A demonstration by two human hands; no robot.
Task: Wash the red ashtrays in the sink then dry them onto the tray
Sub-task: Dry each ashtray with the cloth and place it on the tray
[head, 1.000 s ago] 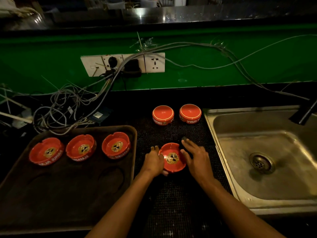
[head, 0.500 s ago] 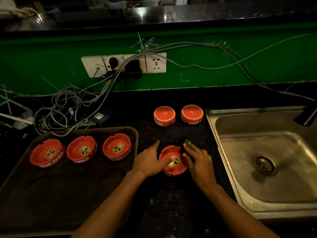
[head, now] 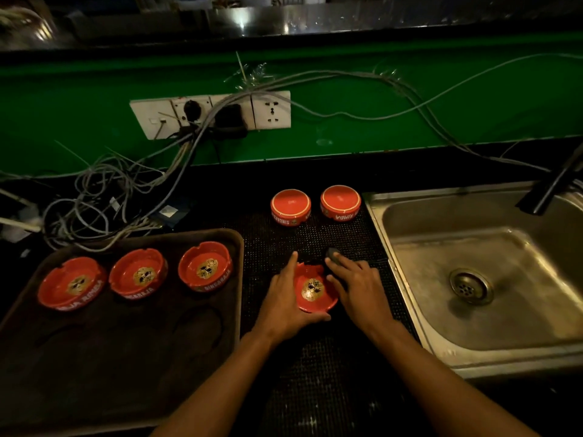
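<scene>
Two bare forearms ending in the left hand [head: 285, 302] and right hand [head: 359, 290], without sleeves, gloves, rings or watch.

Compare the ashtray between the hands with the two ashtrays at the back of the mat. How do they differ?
The ashtray between the hands sits open side up, showing a gold skull inside; the two back ashtrays lie upside down, showing plain bases. The left hand cups the front one, with the right hand beside it; nothing touches the back pair. All three are red, round and rest on the black mat.
</scene>
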